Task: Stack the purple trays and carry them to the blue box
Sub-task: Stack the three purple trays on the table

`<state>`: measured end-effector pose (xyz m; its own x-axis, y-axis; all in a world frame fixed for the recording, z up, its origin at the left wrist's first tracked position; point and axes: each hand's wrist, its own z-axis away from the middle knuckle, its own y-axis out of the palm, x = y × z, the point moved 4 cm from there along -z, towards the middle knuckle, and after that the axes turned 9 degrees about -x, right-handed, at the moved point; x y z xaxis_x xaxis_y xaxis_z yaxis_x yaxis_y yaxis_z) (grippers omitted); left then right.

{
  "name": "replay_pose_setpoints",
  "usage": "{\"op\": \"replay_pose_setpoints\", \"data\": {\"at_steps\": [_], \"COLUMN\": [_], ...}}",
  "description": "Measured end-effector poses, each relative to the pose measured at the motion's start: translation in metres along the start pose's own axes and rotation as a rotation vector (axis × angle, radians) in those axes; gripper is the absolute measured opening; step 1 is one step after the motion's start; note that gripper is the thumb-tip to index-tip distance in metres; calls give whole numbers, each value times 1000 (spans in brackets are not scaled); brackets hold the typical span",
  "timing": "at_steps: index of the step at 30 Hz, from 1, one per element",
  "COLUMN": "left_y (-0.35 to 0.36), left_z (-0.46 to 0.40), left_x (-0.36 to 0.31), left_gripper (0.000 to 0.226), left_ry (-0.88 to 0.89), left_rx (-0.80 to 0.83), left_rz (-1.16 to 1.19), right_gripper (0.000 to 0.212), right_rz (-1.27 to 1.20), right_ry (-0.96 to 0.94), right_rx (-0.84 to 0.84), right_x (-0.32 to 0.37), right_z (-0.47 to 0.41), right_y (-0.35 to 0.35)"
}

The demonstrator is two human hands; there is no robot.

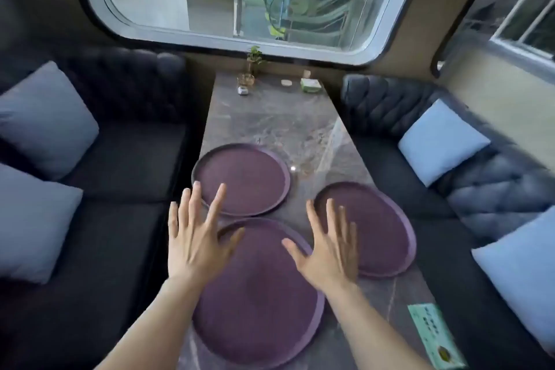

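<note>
Both forearms forward, left hand (195, 237) and right hand (329, 249) splayed above purple trays (258, 309).

Both bare forearms reach forward side by side, palms down. The left hand (196, 237) is spread wide, fingers (216, 201) fanned and pointing ahead, thumb out toward the right. The right hand (327, 249) mirrors it, fingers splayed, thumb angled left. Neither grips anything.

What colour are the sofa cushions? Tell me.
Light blue-grey cushions, against a dark sofa; the head view shows them.
</note>
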<state>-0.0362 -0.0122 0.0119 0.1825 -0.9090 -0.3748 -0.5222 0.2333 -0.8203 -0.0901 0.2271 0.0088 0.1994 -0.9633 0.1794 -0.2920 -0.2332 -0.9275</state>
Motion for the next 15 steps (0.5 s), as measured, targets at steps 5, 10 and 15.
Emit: {"op": "replay_pose_setpoints", "data": {"at_steps": [5, 10, 15], "left_y": [62, 106, 133], "left_z": [61, 116, 153], "left_x": [19, 32, 39], "left_gripper": [97, 99, 103], "left_ry": [-6, -26, -48], "left_rx": [228, 442, 622], "left_rz": [-19, -18, -56], "right_gripper": [93, 93, 88], "right_rz": [39, -24, -7], "right_ry": [42, 38, 19], "right_rx": [173, 420, 600], "right_x": [-17, -33, -50], "right_z": [54, 101, 134], "right_y": [66, 118, 145]}}
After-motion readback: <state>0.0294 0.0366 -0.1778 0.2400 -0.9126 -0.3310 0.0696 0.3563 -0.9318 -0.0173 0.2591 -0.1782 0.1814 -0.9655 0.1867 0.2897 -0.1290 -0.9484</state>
